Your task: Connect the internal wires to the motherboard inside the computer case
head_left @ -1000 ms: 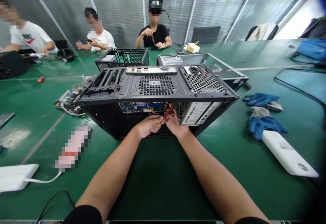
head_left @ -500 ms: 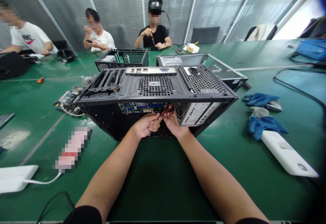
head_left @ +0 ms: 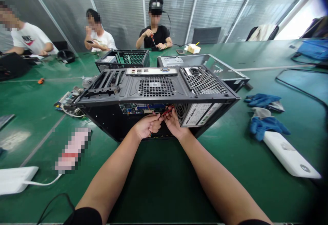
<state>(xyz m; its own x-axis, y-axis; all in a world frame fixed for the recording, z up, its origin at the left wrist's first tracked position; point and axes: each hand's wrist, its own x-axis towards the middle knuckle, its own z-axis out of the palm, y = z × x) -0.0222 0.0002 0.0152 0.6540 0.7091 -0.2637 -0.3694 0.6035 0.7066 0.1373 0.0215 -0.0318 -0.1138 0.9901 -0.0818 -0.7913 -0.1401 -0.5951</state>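
Head-worn view, forward and downward

Arms (head_left: 112,173) outstretched, left fingers (head_left: 155,126) curled

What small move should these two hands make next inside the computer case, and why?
Probably best to ease the red cable gently away from the power supply: the left hand seems to pinch its near end, the right hand's fingers are at it too, and its far end lies beside the fan grille.

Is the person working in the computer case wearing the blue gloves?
No, the left hand and right hand are bare; the blue gloves lie on the green table.
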